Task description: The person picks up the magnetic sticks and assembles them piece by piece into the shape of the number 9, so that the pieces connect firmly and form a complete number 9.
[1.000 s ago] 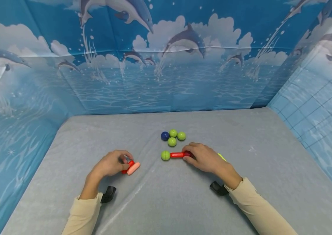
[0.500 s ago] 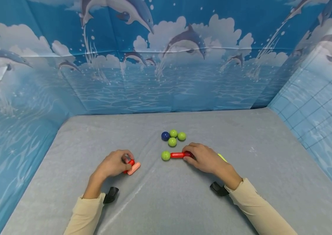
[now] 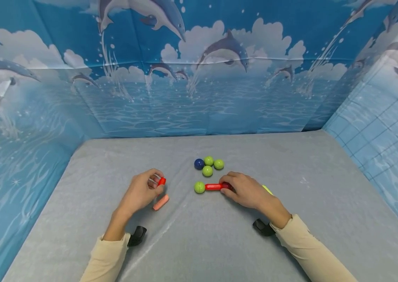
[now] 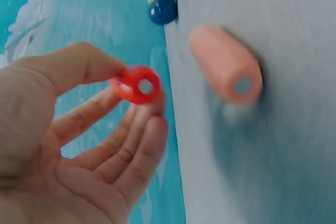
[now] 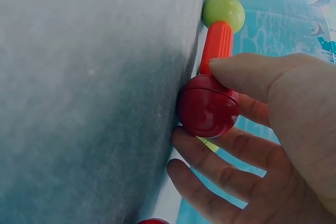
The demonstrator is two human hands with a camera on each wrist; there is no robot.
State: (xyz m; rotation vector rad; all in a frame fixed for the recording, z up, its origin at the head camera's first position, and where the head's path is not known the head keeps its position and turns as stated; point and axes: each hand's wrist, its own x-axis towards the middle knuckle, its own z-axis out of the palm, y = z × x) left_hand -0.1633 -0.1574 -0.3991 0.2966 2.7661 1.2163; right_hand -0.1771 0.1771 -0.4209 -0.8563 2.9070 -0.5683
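Fingers (image 4: 86, 118) pinched: left hand (image 3: 142, 190) a red rod (image 3: 162, 181), right hand (image 3: 244, 190) a maroon ball (image 5: 207, 111). Looked mid-build; next probably needed lining up.

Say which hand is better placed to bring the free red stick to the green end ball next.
Left, probably. The left hand pinches the free red stick, and the green end ball faces that side. The right hand is busy gripping the dark red ball at the other end.
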